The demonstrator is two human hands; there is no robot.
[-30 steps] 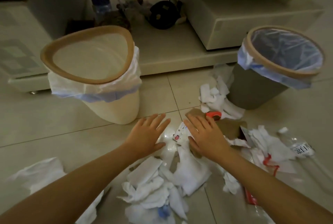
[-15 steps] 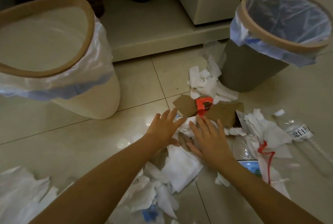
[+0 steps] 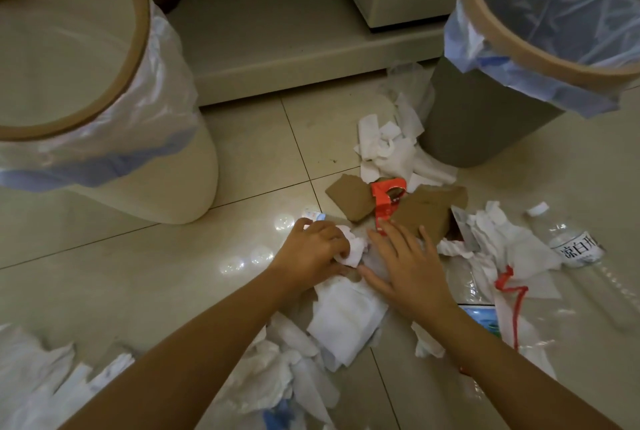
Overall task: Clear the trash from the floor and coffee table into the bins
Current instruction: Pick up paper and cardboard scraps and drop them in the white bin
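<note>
a: where are the hands right now?

b: both are low over the litter on the floor [image 3: 104, 256], close together near the middle of the tiles. the left hand [image 3: 313, 249] has its fingers curled around a crumpled white tissue [image 3: 353, 249], so it is closed on that. the right hand [image 3: 405, 260] lies flat with fingers spread, pressing on paper but gripping nothing.

a: and the rest of the trash?

b: it spreads out from the hands. a torn cardboard piece [image 3: 415, 211] with a red carton scrap [image 3: 386, 201] on it sits just beyond the right fingertips, its long axis running left to right. more tissue is heaped against the base of the grey bin [image 3: 485, 125], and a clear plastic bottle [image 3: 581, 256] lies further right, long axis pointing away from that bin.

a: which bin suits the tissue?

b: the cream bin [image 3: 166, 170] stands up and to the left of the left hand, the grey one up and to the right. judging by the reach, the left hand is nearer the cream bin; its open rim is above hand height, so the wad probably needs lifting before release.
</note>
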